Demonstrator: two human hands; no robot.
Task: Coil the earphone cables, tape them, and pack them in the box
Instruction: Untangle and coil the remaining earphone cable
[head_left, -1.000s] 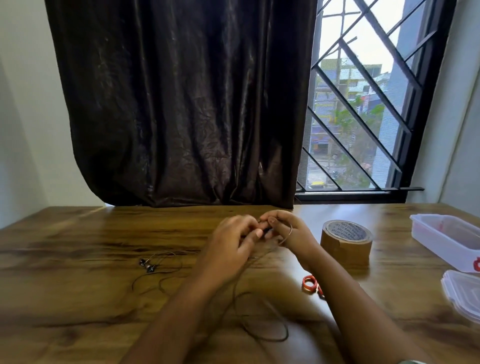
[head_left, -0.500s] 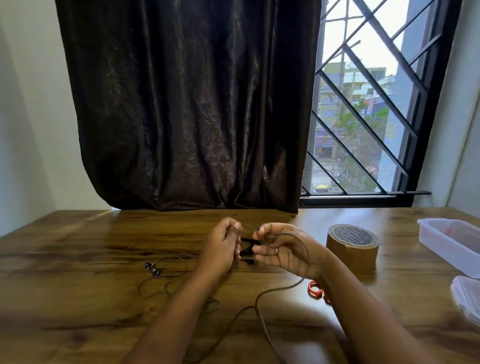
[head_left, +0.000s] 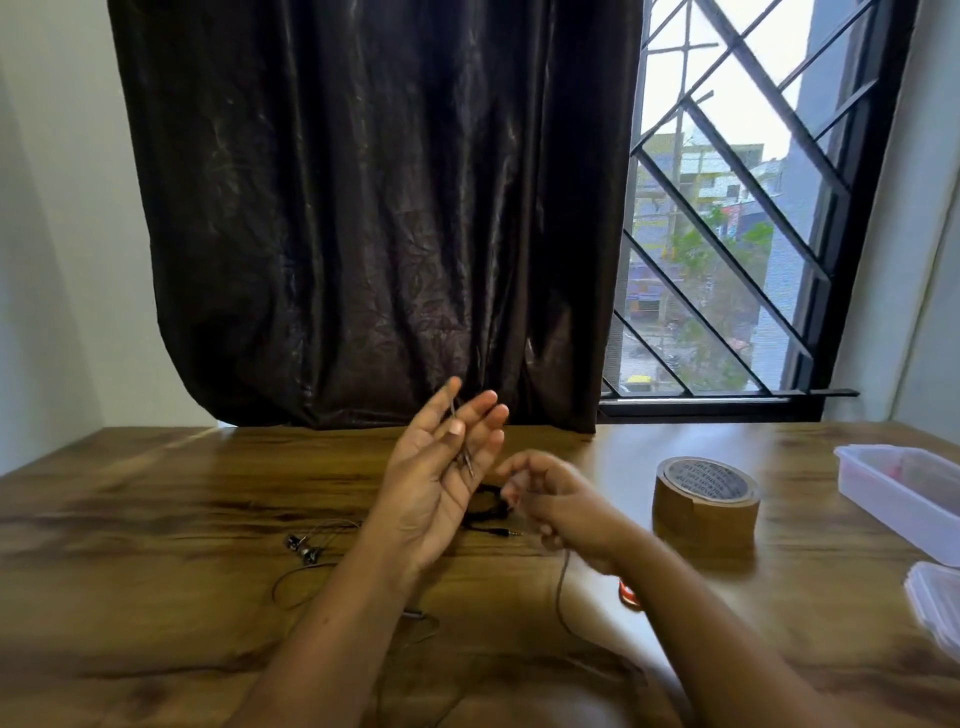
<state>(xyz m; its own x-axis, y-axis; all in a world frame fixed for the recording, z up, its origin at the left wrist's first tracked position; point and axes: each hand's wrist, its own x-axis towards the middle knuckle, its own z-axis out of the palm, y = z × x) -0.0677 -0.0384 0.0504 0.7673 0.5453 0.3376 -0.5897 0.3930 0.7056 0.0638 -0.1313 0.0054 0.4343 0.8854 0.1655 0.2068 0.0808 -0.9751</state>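
One broad wooden table (head_left: 156, 519) fills the lower view, with a dark curtain (head_left: 363, 208) hanging at twelve o'clock behind it. At three o'clock sits the clear plastic box (head_left: 852, 483), open, its lid (head_left: 935, 603) lying just beside it toward five o'clock. The brown tape roll (head_left: 701, 519) stands flat at two o'clock from the hands, apart from the box.

The left hand (head_left: 431, 488) is raised palm-up at the centre. Its fingers (head_left: 478, 410) are straight and point to about one o'clock, and the thumb appears to pin thin strands of the earphone cable (head_left: 561, 577) against them. The right hand (head_left: 566, 512), blurred, sits just at four o'clock from it with fingers curled. The cable drops from under it, so it seems to grip the lead, though the blur hides the pinch itself.

From the right hand the slack runs toward six o'clock and off the near edge. The strands on the left hand lie roughly twelve to six, along the fingers. I judge coiling to be early. The right hand is nearer the slack and would carry it round the left fingers, crossing their long axis.

Orange-handled scissors (head_left: 628, 596) peek out under the right forearm. The earbuds (head_left: 304, 550) lie at nine o'clock. A jack plug (head_left: 506, 532) points to three o'clock between the hands.
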